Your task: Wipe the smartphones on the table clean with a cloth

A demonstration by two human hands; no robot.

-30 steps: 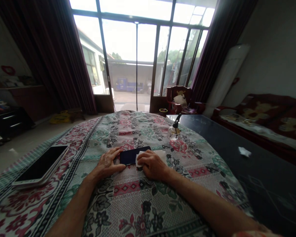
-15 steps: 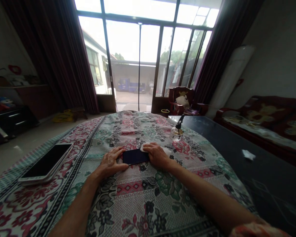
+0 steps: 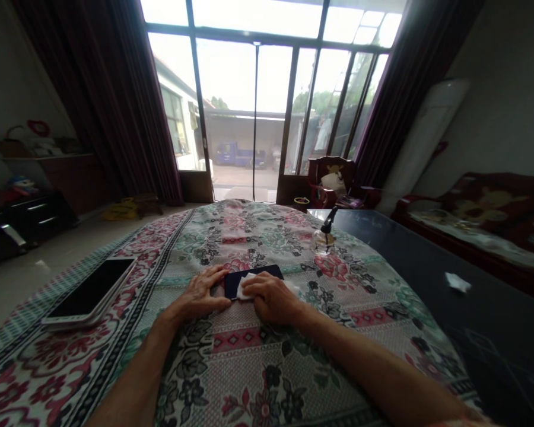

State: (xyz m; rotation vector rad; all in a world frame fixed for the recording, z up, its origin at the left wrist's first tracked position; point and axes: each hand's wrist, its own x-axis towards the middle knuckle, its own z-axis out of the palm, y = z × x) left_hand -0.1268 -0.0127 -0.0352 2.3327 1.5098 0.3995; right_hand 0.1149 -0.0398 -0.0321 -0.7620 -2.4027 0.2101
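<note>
A dark smartphone [image 3: 232, 286] lies face up on the patterned tablecloth [image 3: 249, 379]. My left hand [image 3: 199, 295] grips its left end, thumb at the near corner and fingers along the far corner. Pressed on the screen, left of its middle, is a crumpled white tissue [image 3: 244, 287]. My right hand [image 3: 273, 298] is closed on that tissue, fingertips bearing down through it, and it covers the near right part of the phone. Beyond my right hand stands a small clear bottle [image 3: 323, 242] with a black spray top.
Two stacked tablet-like devices [image 3: 93, 290] lie on the cloth at left, the upper one with a black screen. On the dark table surface [image 3: 427, 332] at right rests a crumpled white scrap [image 3: 458, 283]. A wooden chair [image 3: 333, 178] and glass doors stand beyond.
My right hand has slid the tissue from the phone's far right edge leftward and nearer across the screen. My left hand keeps its hold. The view has shifted slightly.
</note>
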